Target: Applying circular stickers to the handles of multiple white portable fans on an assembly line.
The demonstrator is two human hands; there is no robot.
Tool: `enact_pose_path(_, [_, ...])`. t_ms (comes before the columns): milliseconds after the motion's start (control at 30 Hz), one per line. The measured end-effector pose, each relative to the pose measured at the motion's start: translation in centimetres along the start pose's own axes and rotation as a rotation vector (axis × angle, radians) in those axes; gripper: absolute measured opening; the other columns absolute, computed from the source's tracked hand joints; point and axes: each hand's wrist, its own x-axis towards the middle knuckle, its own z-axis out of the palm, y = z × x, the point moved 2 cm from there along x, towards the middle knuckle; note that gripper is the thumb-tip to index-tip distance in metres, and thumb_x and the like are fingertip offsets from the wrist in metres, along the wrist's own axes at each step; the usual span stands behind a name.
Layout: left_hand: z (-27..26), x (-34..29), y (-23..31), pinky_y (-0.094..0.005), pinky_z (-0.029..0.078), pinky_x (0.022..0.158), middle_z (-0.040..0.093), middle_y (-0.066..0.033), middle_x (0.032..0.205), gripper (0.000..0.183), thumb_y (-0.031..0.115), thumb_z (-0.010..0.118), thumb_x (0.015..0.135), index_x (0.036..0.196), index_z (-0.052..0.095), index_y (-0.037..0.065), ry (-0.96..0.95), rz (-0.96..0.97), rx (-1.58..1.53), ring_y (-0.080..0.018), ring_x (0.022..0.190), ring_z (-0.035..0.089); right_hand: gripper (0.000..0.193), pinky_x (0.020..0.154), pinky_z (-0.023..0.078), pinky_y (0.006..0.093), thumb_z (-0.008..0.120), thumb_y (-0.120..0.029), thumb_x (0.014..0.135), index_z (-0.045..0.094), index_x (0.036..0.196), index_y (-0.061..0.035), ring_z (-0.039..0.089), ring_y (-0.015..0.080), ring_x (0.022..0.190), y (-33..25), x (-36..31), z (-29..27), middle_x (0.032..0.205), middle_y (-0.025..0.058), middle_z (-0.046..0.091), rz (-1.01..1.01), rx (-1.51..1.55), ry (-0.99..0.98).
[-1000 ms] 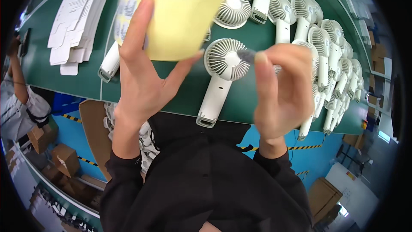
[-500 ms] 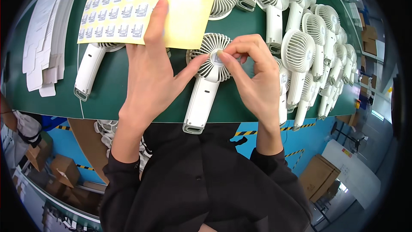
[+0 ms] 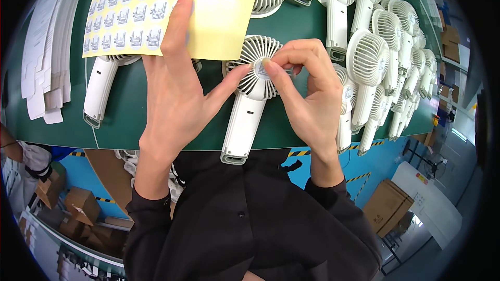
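A white handheld fan lies on the green table in front of me, its handle toward my body. On the hub of its grille sits a round printed label. My right hand pinches the label's right edge between thumb and forefinger. With my left hand I hold a yellow sheet of round stickers, the index finger on top and the other fingers hidden beneath. The left thumb reaches out to the left side of the fan's hub, by the label.
Many white handheld fans crowd the right side of the green table. Another fan lies at left, partly under the sheet. Flattened white boxes are stacked at the far left. Cardboard boxes stand on the floor.
The sticker sheet and my left hand have shifted slightly left. My right hand stays at the fan's hub, fingers still pinched on the label.
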Motion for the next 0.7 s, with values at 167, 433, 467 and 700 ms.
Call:
enact_pose_path(167, [0.1, 0.0, 0.0, -0.0403, 0.034, 0.109, 0.028, -0.0183, 0.150, 0.100, 0.018, 0.086, 0.073, 0.146, 0.021, -0.003, 0.004, 0.000, -0.012, -0.0324, 0.135, 0.037, 0.012, 0.070, 0.040, 0.0237, 0.071, 0.004, 0.081, 0.064, 0.090, 0.0002, 0.050, 0.0120, 0.081, 0.0, 0.0, 0.1, 0.094, 0.0055, 0.059, -0.012, 0.002, 0.030])
enact_pose_path(433, [-0.2, 0.3, 0.0, -0.0404, 0.033, 0.110, 0.029, -0.0181, 0.150, 0.098, 0.019, 0.085, 0.074, 0.146, 0.022, -0.003, -0.022, -0.007, 0.005, -0.0321, 0.135, 0.036, 0.019, 0.070, 0.045, 0.0290, 0.075, -0.001, 0.079, 0.063, 0.094, -0.0008, 0.053, 0.0175, 0.082, 0.2, -0.4, 0.8, 0.094, 0.0081, 0.057, -0.177, -0.323, 0.118])
enact_pose_path(467, [-0.3, 0.3, 0.1, -0.0404, 0.033, 0.110, 0.029, -0.0181, 0.150, 0.098, 0.019, 0.085, 0.074, 0.146, 0.022, -0.003, -0.020, 0.003, 0.001, -0.0321, 0.135, 0.036, 0.022, 0.071, 0.046, 0.0302, 0.076, -0.001, 0.078, 0.062, 0.096, -0.0009, 0.055, 0.0191, 0.083, 0.1, -0.4, 0.7, 0.095, 0.0087, 0.056, -0.194, -0.402, 0.133])
enact_pose_path(700, [0.0, -0.1, 0.0, -0.0422, 0.030, 0.110, 0.034, -0.0244, 0.147, 0.100, 0.022, 0.085, 0.073, 0.146, 0.024, -0.005, 0.014, -0.083, 0.029, -0.0386, 0.132, 0.038, 0.033, 0.074, 0.048, 0.0357, 0.065, -0.003, 0.086, 0.057, 0.118, -0.0020, 0.059, 0.0302, 0.087, 1.0, 0.7, 0.8, 0.099, 0.0151, 0.058, -0.070, -0.268, 0.130])
